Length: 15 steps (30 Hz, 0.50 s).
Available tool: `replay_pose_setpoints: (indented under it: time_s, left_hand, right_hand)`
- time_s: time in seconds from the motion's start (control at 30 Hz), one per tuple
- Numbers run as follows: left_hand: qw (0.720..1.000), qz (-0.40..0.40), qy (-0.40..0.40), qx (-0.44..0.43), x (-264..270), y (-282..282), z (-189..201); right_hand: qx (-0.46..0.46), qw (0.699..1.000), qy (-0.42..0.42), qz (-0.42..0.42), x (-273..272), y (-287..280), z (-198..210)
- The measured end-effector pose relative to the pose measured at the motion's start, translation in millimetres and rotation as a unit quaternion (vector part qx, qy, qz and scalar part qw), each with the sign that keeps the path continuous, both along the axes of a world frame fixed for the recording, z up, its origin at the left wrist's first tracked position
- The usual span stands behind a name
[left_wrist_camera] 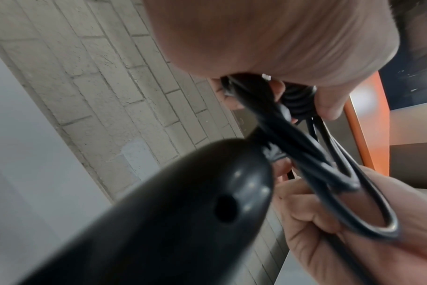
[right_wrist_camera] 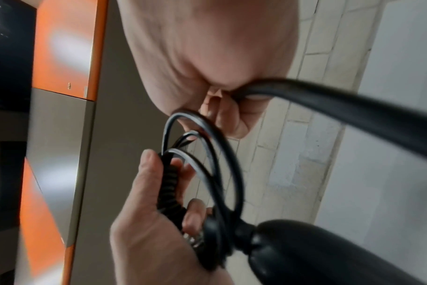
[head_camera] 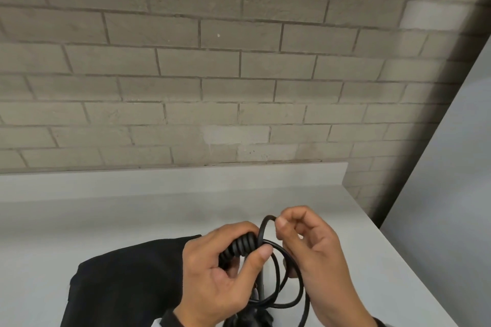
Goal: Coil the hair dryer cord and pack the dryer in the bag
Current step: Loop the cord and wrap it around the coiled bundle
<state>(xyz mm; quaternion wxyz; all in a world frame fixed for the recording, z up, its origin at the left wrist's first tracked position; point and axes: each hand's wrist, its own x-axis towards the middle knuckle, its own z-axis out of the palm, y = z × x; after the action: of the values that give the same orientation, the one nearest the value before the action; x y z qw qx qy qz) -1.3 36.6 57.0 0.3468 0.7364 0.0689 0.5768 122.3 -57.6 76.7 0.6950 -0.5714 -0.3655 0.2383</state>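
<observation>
My left hand (head_camera: 247,247) grips a tight ribbed bundle of the black dryer cord (head_camera: 239,245), thumb pressed on it. Just right of it, my right hand (head_camera: 277,223) pinches the top of a cord loop (head_camera: 265,220) between thumb and forefinger. Several loose loops (head_camera: 289,281) hang below both hands. The black hair dryer (head_camera: 249,318) hangs under them, mostly cut off at the bottom edge; its body (left_wrist_camera: 159,221) fills the left wrist view and its end (right_wrist_camera: 329,250) shows in the right wrist view. The black bag (head_camera: 127,287) lies flat on the white table (head_camera: 186,207), left of my hands.
A grey brick wall (head_camera: 212,74) stands behind the table. The table's right edge (head_camera: 398,241) runs diagonally beside my right hand, with pale floor beyond. Orange and grey cabinet panels (right_wrist_camera: 61,57) show in the wrist views.
</observation>
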Motion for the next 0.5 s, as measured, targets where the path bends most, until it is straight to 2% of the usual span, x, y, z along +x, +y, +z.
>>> replay_pose_setpoints:
  time_s: [0.1, 0.2, 0.37, 0.5]
  left_hand:
    - [0.999, 0.013, -0.015, -0.028, 1.7, -3.0, 1.5]
    - [0.999, 0.028, -0.012, -0.038, 4.3, -6.1, 4.7]
    - [0.991, 0.075, 0.02, -0.11, 4.5, -3.0, 0.1]
    - [0.983, 0.061, 0.019, -0.17, 7.1, -7.9, 1.3]
  right_hand:
    - [0.004, 0.998, -0.056, 0.011, -0.2, -6.9, -6.3]
    - [-0.042, 0.991, -0.107, 0.07, -5.9, -13.9, -10.0]
    - [-0.08, 0.987, -0.123, 0.069, -8.8, -14.1, -14.1]
    - [-0.095, 0.982, -0.138, 0.083, -2.8, -16.2, -7.7]
